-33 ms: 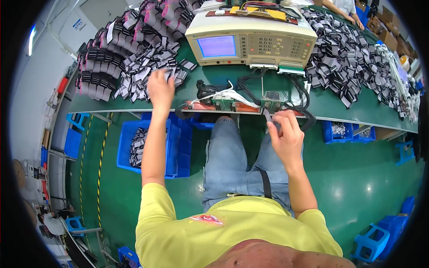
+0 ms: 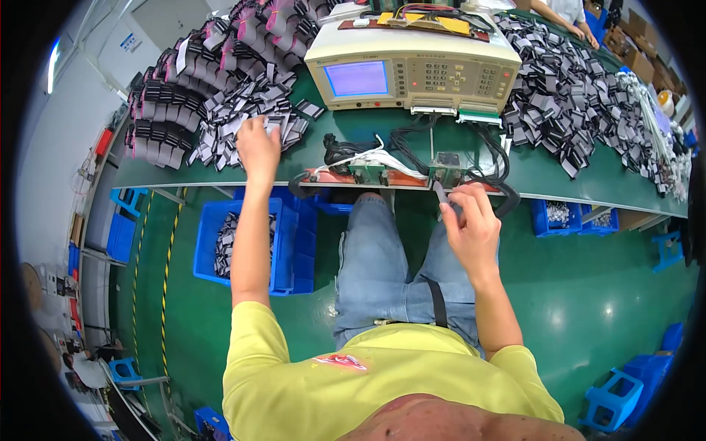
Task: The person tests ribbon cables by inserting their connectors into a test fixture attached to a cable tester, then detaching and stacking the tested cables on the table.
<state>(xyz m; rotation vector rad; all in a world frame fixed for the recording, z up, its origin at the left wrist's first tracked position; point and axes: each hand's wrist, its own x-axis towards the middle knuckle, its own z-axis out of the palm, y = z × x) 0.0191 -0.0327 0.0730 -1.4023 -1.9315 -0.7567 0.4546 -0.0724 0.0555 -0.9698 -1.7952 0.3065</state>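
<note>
My left hand is over the near edge of a loose pile of short grey ribbon cables with black connectors. Its thumb stands apart from the fingers, and nothing shows in its grasp. At the table's front edge, my right hand pinches a short grey ribbon cable between thumb and fingers. The upper end of that cable meets a small connector fixture; whether it is plugged in I cannot tell. A second green fixture sits to the left on the same red strip.
A beige tester with a lit screen stands behind the fixtures, joined by black cables. Bundled ribbon cables lie far left, and a large heap lies right. Below the table is a blue bin. Another person's hands show far right.
My left hand has shifted slightly left over the loose pile and looks less blurred. My right hand and its ribbon cable have hardly moved.
</note>
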